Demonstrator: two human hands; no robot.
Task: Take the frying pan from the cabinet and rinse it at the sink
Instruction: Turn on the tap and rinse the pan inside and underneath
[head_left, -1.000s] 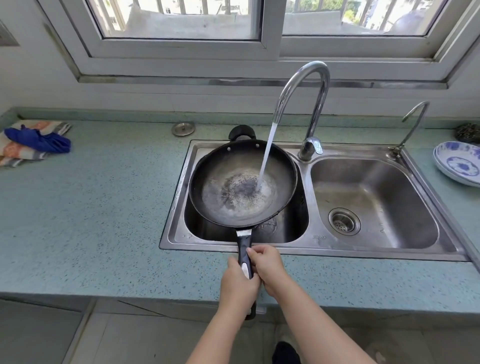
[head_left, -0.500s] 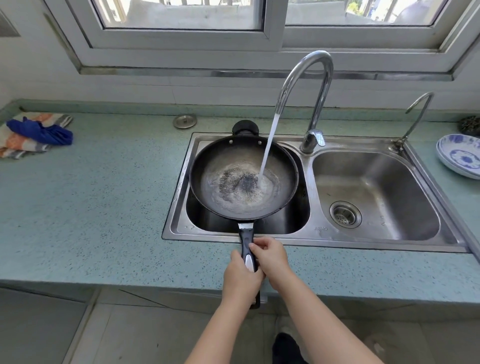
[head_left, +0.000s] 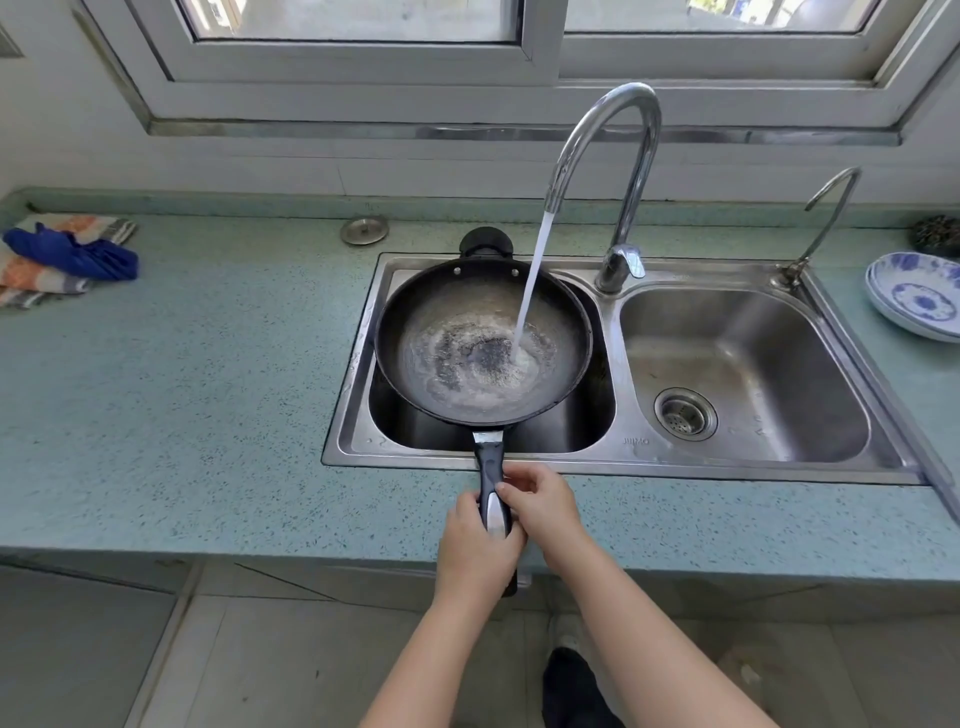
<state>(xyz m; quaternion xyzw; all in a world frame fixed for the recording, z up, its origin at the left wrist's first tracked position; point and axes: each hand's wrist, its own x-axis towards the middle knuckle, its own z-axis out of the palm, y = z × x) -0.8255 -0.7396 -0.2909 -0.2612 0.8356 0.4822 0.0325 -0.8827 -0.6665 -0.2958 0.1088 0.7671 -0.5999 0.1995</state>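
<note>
Right basin free — frying pan fills left

The frying pan has been pushed a little further over the left basin of the sink, so its far helper grip now sits against the sink's back rim. The water stream now strikes right of the pan's centre, and the foamy, churning pool has spread wider across the pan floor, mostly toward the left. The left hand and right hand have moved forward with the handle, and the view has tipped down slightly, cutting off more of the window.
</note>
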